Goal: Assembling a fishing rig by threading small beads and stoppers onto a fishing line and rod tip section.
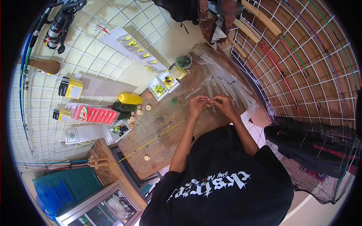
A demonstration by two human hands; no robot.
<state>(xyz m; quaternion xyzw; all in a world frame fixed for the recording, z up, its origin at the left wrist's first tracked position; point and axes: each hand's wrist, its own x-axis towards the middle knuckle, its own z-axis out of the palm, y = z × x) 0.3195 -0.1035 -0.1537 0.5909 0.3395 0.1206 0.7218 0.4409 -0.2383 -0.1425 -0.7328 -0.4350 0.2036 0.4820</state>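
Note:
Over the right part of the wooden table [166, 138], my two hands meet with their fingertips close together. My left hand [199, 102] is closed in a pinch, and so is my right hand [224, 105]. Whatever sits between the fingers is too small to make out. A thin yellow rod [151, 141] lies slantwise across the table, its upper end reaching my left forearm. Just beyond the hands are long clear plastic sleeves [222, 73] in a loose pile. Small green bits [174, 101] lie left of my left hand.
White trays [162, 97] with small yellow pieces stand at the table's back, beside a clear tub [184, 61]. Wooden discs [147, 158] and a yellow bottle [130, 98] are at left. Wire grid racks [301, 56] with thin rods rise on the right.

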